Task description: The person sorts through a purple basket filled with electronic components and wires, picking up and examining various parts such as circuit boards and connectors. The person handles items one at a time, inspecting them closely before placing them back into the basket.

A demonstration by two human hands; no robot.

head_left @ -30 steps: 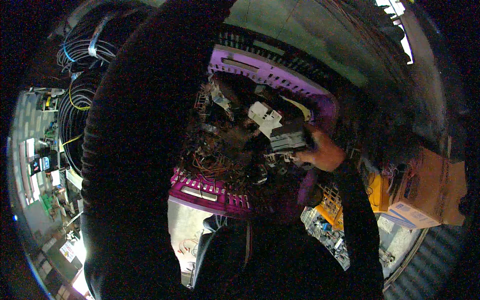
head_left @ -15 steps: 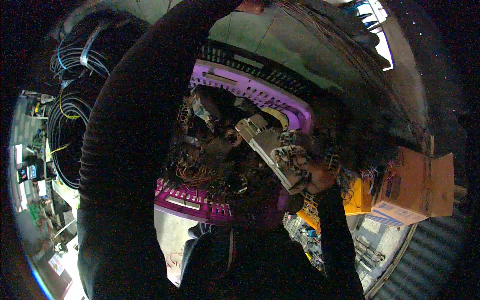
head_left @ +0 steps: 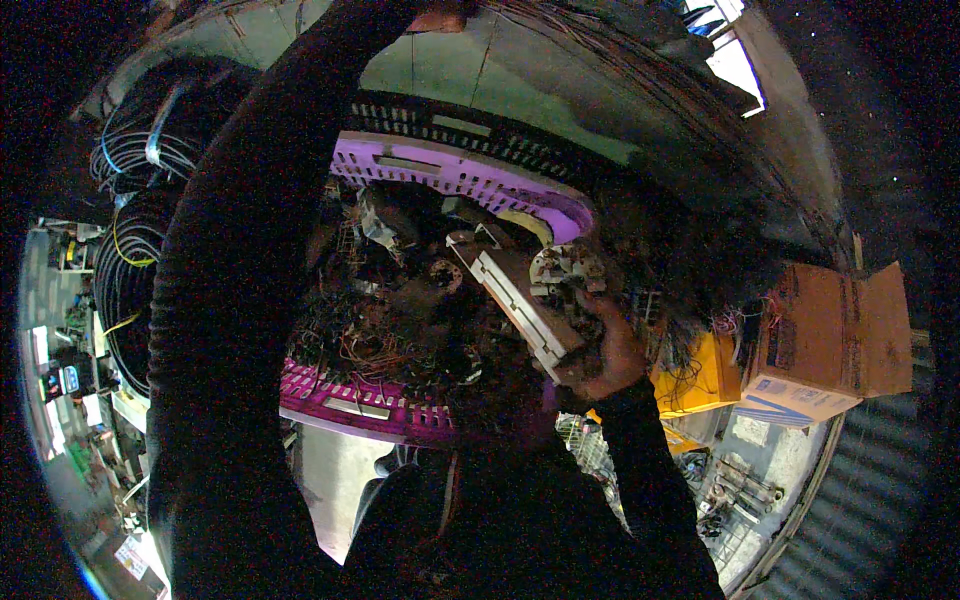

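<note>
My right hand [head_left: 612, 358] grips the lower end of a long mechanical assembly [head_left: 515, 310], with a white strip along its side and a brownish face. A pale cluster of small fittings [head_left: 566, 270] shows beside it, near my fingers. The assembly is tilted over a purple perforated crate [head_left: 400, 160] full of dark scrap parts and tangled wires [head_left: 375, 345]. My left arm stretches far up and forward. Only part of my left hand [head_left: 440, 20] shows at the top edge, near a bundle of thin cables [head_left: 580, 45]; its fingers are hidden.
Coils of black cable [head_left: 130, 285] hang at the left. On the right stand a yellow bin [head_left: 700, 375] with wires and an open cardboard box [head_left: 825, 335]. A black perforated crate edge [head_left: 480, 130] lies behind the purple crate. Metal rods [head_left: 745, 485] lie at the lower right.
The assembly has turned in my right hand, so its white side strip shows more fully. My left hand stays raised at the top. The whole view has shifted a little.
</note>
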